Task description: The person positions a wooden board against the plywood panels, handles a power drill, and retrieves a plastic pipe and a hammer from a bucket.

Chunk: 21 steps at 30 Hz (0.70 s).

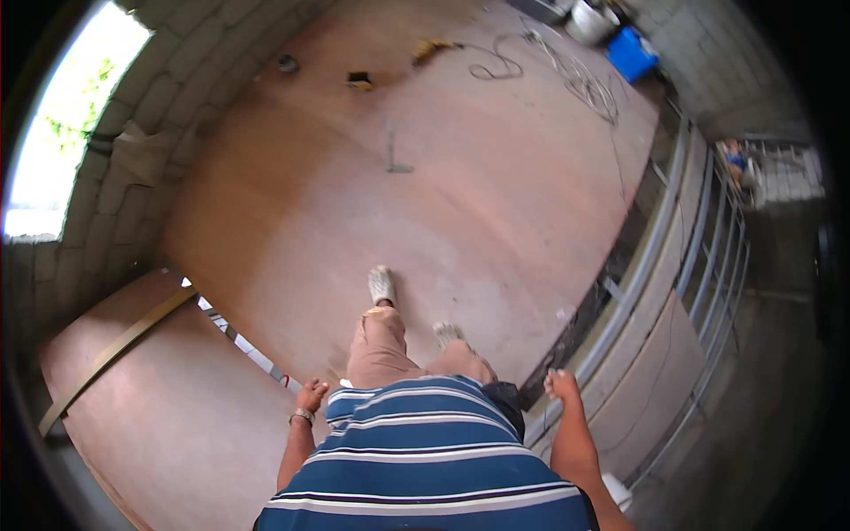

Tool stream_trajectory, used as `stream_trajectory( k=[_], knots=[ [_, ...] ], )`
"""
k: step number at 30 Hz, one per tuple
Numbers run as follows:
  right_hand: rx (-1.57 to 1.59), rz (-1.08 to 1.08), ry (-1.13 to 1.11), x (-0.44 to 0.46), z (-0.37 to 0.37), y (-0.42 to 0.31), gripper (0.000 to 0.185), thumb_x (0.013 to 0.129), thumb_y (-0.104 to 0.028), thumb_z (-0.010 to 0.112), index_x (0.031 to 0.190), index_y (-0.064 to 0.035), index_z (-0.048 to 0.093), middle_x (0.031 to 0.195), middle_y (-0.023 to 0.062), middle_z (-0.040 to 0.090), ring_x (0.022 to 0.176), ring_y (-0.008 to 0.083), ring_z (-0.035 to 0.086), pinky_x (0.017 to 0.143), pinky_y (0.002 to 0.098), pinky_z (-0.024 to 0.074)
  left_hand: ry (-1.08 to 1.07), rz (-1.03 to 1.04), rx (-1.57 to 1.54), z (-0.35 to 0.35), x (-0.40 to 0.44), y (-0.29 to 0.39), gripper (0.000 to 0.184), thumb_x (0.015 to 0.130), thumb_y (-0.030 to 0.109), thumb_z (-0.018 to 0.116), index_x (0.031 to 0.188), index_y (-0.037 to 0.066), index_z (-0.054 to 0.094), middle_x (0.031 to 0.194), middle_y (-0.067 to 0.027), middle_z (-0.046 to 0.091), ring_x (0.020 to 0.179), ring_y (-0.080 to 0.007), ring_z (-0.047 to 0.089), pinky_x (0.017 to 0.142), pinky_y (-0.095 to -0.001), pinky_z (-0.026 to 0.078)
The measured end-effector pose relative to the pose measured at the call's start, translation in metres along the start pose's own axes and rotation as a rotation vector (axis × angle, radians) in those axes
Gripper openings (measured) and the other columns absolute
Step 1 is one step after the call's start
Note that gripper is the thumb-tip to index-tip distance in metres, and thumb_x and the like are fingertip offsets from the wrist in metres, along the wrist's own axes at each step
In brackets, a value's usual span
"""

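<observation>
My left hand [310, 395], with a watch [304, 413] at the wrist, hangs beside my striped shirt. Its fingers are loosely bent and apart, and I see nothing in them. On the other side my right hand [560, 384] is held out from my hip with its fingers curled in; no object shows in it. Neither hand visibly touches anything. Ahead of my feet, an L-shaped metal square [398, 166] lies flat on the reddish board floor [443, 239].
A yellow power tool [431, 50] with a cord [496, 66], a small yellow-and-black item [359, 80] and a round dark item [288, 63] lie farther off. A blue container [632, 53] and white bucket [591, 21] stand back right. Metal rails [651, 257] border the right edge; a gap [239, 341] runs left.
</observation>
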State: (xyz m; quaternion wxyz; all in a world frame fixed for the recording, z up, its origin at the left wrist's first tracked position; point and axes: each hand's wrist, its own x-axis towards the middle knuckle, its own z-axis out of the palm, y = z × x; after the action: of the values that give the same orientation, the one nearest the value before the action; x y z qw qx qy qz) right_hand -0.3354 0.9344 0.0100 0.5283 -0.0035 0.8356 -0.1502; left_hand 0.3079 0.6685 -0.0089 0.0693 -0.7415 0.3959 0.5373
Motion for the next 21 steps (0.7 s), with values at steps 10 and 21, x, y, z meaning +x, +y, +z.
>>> stream_trajectory(
  k=[10, 21],
  knots=[
    [-0.008, -0.010, 0.012, -0.034, 0.074, -0.218, 0.026, 0.092, -0.030, 0.053, 0.082, -0.0075, 0.060, 0.072, 0.0029, 0.063, 0.055, 0.0117, 0.058, 0.046, 0.0274, 0.0465, 0.087, -0.015, 0.033, -0.142, 0.133, 0.048, 0.064, 0.081, 0.038, 0.067, 0.129, -0.001, 0.051, 0.105, -0.0174, 0.065, 0.090, -0.0241, 0.064, 0.068, -0.0361, 0.052],
    [-0.265, -0.038, -0.058, 0.019, 0.096, -0.392, 0.023, 0.091, -0.028, 0.053, 0.083, -0.0081, 0.060, 0.074, 0.0049, 0.063, 0.060, 0.0155, 0.060, 0.049, 0.0317, 0.0481, -0.329, 0.905, -0.257, -0.281, 0.011, 0.475, 0.049, 0.087, 0.022, 0.065, 0.131, 0.004, 0.050, 0.119, -0.0108, 0.063, 0.115, -0.0238, 0.055, 0.100, -0.0377, 0.041]
  ],
)
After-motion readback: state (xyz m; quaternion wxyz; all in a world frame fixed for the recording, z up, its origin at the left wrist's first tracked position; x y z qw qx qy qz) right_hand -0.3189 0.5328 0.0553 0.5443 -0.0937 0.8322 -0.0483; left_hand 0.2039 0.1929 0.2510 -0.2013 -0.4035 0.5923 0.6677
